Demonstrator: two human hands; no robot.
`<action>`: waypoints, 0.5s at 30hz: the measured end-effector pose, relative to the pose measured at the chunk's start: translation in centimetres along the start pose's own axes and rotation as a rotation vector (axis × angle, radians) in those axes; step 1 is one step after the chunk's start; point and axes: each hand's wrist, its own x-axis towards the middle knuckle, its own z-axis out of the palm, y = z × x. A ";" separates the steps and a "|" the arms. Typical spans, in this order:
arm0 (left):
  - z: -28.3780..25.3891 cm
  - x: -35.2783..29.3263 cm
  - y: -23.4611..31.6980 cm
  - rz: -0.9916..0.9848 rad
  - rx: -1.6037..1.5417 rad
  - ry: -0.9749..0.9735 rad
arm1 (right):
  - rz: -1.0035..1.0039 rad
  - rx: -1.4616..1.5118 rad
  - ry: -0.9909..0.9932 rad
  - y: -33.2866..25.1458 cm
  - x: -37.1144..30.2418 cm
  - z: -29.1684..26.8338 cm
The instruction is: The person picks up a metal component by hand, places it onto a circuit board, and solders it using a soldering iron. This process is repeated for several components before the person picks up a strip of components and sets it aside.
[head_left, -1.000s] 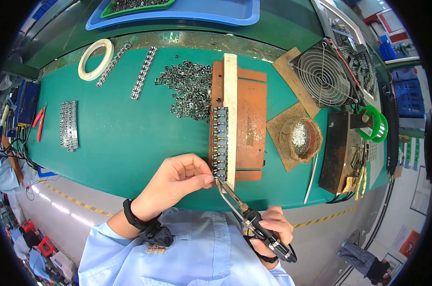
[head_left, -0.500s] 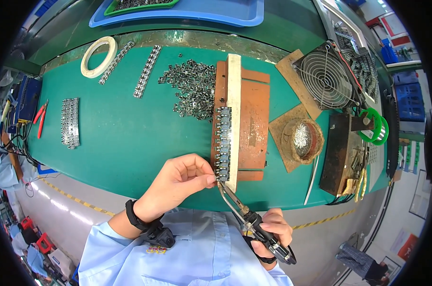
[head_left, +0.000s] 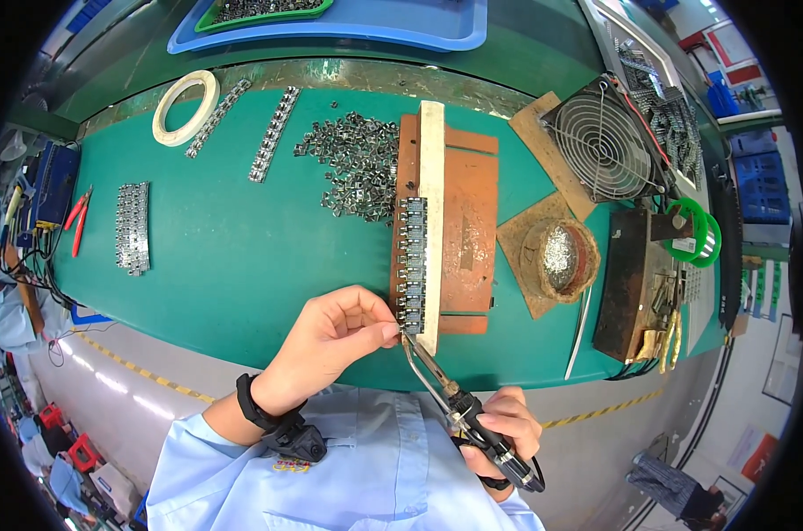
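My right hand [head_left: 513, 420] is closed round the black handle of a soldering iron [head_left: 465, 405], which has a thin metal tube running along its shaft. The iron's tip meets the near end of a row of small dark circuit boards [head_left: 412, 265]. At that same end, my left hand [head_left: 335, 338] is closed in a pinch by the tip; whatever the fingertips hold is too small to make out. The row lies along a pale bar [head_left: 432, 150] on a reddish-brown fixture [head_left: 469, 230]. A heap of small metal clips [head_left: 353, 164] sits against the fixture's left side.
Strips of parts [head_left: 133, 228], a tape roll [head_left: 160, 119] and red-handled pliers [head_left: 78, 221] lie at left. To the right are a fan [head_left: 603, 142], a round pot with solder bits [head_left: 589, 265], a metal box [head_left: 621, 292] and a green spool [head_left: 704, 232]. A blue tray [head_left: 401, 31] stands behind.
Hardly anything differs. Both hands and the soldering iron stay at the near end of the row, and the view has shifted very slightly.
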 end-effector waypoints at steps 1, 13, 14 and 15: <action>0.1 0.0 0.0 0.003 0.004 0.003 | -0.002 0.001 0.002 0.0 0.0 -0.1; 0.2 -0.1 -0.1 0.022 0.014 -0.001 | 0.127 -0.226 0.556 2.1 -0.9 0.5; 0.2 -0.1 0.0 0.026 0.015 -0.003 | 0.177 -0.262 0.547 2.1 -0.5 0.5; 0.2 -0.1 0.1 0.030 0.007 0.011 | 0.227 -0.297 0.537 2.0 -0.1 0.5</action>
